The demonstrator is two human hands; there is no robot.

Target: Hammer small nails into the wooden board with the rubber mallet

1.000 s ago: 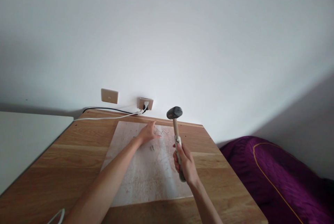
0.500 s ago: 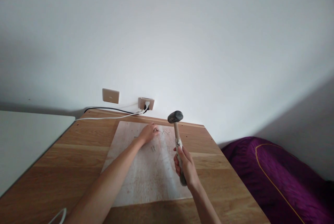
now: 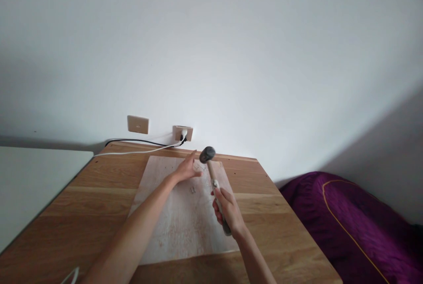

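My right hand point(image 3: 228, 211) is wrapped round the handle of a hammer point(image 3: 213, 173), its dark head raised over the far part of a pale, stained board point(image 3: 185, 231). To the left of the hammer head, my left hand point(image 3: 187, 169) is open, thumb and fingers spread apart, over the board's far part. Thin nails point(image 3: 200, 167) show just beyond the thumb; how many cannot be made out. A pair of small nails point(image 3: 193, 190) lies nearer to me on the board.
The board lies on a wooden tabletop point(image 3: 271, 235) against a white wall. Cables point(image 3: 132, 152) run along the back left edge to a wall socket point(image 3: 183, 133). A white surface point(image 3: 39, 187) adjoins on the left; purple fabric point(image 3: 330, 222) is on the right.
My left hand has opened, its thumb and fingers moving from close together to spread. The hammer has shifted left, and its head is lower and closer to my left hand.
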